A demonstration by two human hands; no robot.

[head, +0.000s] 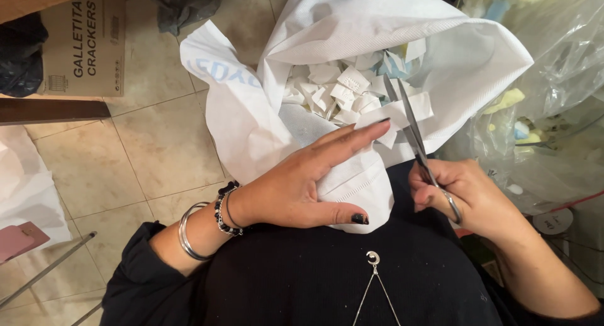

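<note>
White fabric strip (402,115) being snipped by open scissors (412,128) in right hand (469,197); left hand (308,178) flat, pinning cloth (358,181); many cut pieces (336,93) already piling in bag (251,112).

I see a brown cardboard box (85,46) on the beige tiled floor (151,156) at upper left, with a dark bag (19,55) pressed against its side. A pink flat object (19,239) lies at the left edge, thin metal rods (47,269) just beside it. On the right, a clear plastic sack (553,81) holds what look like yellow and blue foam pieces, though the film blurs them.
</note>
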